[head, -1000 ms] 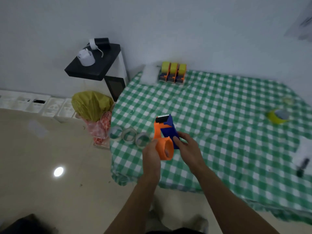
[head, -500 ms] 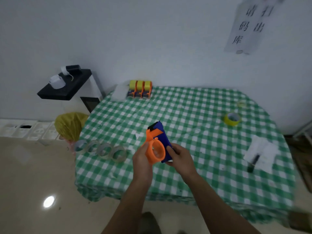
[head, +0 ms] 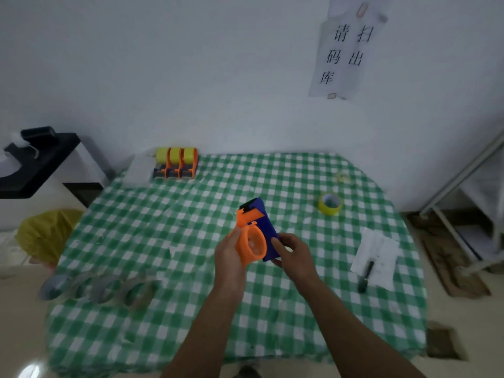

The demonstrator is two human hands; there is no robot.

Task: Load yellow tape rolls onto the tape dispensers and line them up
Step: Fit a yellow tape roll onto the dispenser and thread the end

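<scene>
Both hands hold one orange-and-blue plastic tape dispenser [head: 255, 236] up over the middle of the table covered in a green-and-white checked cloth [head: 191, 241]; the left hand [head: 229, 257] has its fingers curled around the outer side of the dispenser's empty orange round hub, thumb lying along the hub's rim, while the right hand [head: 293, 255] pinches the lower end of the blue body between thumb and fingers, so both are closed on the same tool. The dispenser is tilted, its black front edge pointing toward 12 o'clock and away from the person. A single roll of yellow tape [head: 330, 204] lies flat on the cloth at about 2 o'clock from the hands, well apart from them and untouched. At roughly 11 o'clock, at the far edge of the table by the white wall, three loaded dispensers with yellow rolls [head: 176, 166] stand side by side, touching one another in a row, just beside a pale whitish block [head: 139, 170] on their left. At about 8 o'clock, near the table's left front edge, a row of clear, nearly used-up tape rolls [head: 101, 289] lies (blurred, so the exact count is hard to tell). At 3 o'clock a white sheet of paper [head: 377, 255] rests on the cloth with a dark pen-like object [head: 365, 275] on its lower left edge
</scene>
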